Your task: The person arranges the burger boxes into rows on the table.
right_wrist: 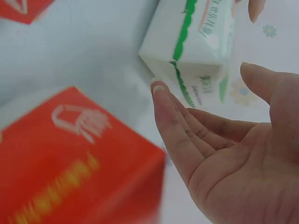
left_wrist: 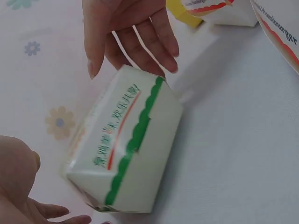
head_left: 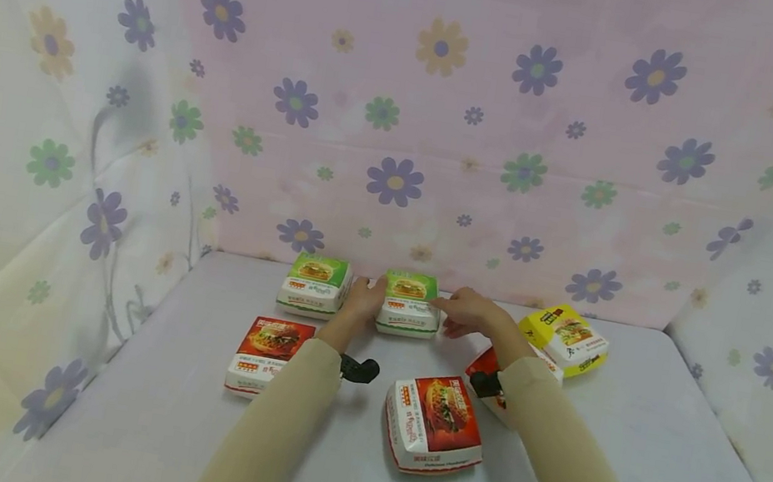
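A green and white burger box (head_left: pixel 410 305) stands at the back middle of the table, with one hand at each side of it. My left hand (head_left: pixel 363 303) is at its left side; in the left wrist view the fingers (left_wrist: pixel 51 210) reach along the box's near end. My right hand (head_left: pixel 475 314) is at the right side, palm turned toward the box. In the right wrist view its extended fingertips (right_wrist: pixel 159 88) are right at the box's lower corner, thumb spread apart. A second green box (head_left: pixel 314 286) stands just left of my left hand.
A red burger box (head_left: pixel 268 353) lies front left, partly behind my left sleeve. Another red box (head_left: pixel 435 424) sits between the forearms. Under my right forearm is a third red box (head_left: pixel 497 395), partly hidden, beside a yellow box (head_left: pixel 564 337). Floral cloth (head_left: pixel 464 228) hangs behind the table.
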`<state>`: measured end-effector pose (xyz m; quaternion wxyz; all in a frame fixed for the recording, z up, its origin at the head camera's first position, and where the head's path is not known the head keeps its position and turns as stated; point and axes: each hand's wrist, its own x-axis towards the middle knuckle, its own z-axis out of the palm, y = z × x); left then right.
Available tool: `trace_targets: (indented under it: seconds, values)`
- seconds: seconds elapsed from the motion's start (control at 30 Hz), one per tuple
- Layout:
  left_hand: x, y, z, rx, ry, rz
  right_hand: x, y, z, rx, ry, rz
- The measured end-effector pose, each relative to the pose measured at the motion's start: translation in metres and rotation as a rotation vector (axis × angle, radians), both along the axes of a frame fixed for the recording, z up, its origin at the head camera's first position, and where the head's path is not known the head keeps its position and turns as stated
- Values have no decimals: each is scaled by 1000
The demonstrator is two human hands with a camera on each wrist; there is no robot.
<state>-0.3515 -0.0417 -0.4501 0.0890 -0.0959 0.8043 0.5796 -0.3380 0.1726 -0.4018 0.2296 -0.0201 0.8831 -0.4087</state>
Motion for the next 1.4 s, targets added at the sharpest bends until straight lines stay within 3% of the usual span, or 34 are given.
trace_targets:
  seconds: [0.17, 0.43, 0.63, 0.83, 1.13, 1.4]
  values:
    - [8, -4, 17, -122, 60, -38, 4, 3, 13, 32, 27, 49]
    - [24, -2, 36, -214, 134, -52, 20, 11, 23, 82, 101, 157]
    - [41, -12, 48, -227, 193, -152, 43, 20, 29, 110, 185, 202]
    - [57, -24, 50, -237, 240, -277, 68, 27, 30, 123, 210, 162]
    - [79, -36, 52, -287, 261, -395, 97, 36, 28, 129, 283, 226]
    - [98, -38, 42, -244, 277, -510, 132, 39, 18, 113, 339, 198]
